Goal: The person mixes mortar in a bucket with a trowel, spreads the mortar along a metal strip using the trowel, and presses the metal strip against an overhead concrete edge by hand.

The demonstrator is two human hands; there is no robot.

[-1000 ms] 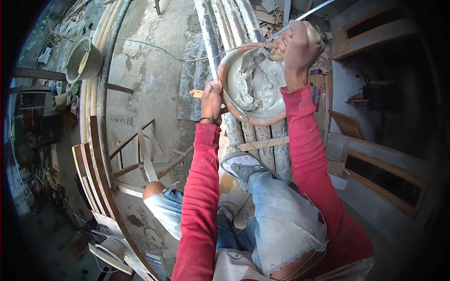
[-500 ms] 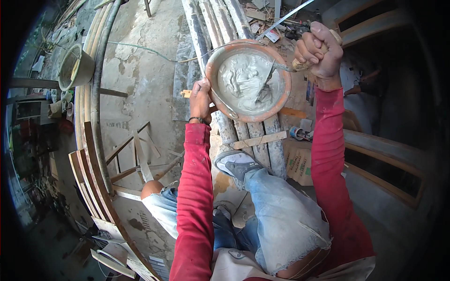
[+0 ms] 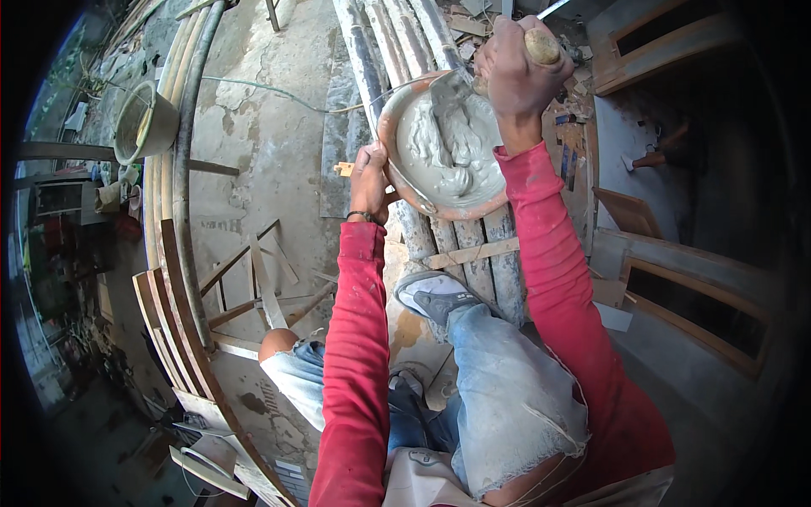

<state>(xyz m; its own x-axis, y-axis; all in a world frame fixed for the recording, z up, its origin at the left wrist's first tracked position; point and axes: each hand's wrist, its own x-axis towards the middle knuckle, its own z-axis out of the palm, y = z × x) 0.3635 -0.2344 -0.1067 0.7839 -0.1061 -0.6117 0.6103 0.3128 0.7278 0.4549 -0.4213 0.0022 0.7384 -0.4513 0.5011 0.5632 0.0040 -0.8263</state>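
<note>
My left hand (image 3: 368, 182) is closed on the left rim of a round terracotta-coloured bucket (image 3: 473, 209) holding wet grey mortar (image 3: 422, 148). My right hand (image 3: 519, 76) is closed round the wooden handle (image 3: 541, 46) of a trowel, above the bucket's upper right. The trowel's blade (image 3: 448, 100) is coated grey and sits in the mortar at the back of the bucket, partly buried. The bucket rests on several whitish, weathered poles (image 3: 422, 241) laid side by side, with a wooden slat across them. My shoe (image 3: 435, 296) is on them below the bucket.
A grey-green bucket (image 3: 148, 127) is beside long curved poles (image 3: 182, 220) on the left. Wooden offcuts (image 3: 253, 287) lie on the concrete floor (image 3: 253, 169). Wooden frames (image 3: 693, 313) stand at the right, and another person's leg (image 3: 650, 159) shows in shade there.
My right hand swung out to the right half a second ago and is now back left and higher, the blade having moved from the bucket's right side to its back. My left hand keeps its grip.
</note>
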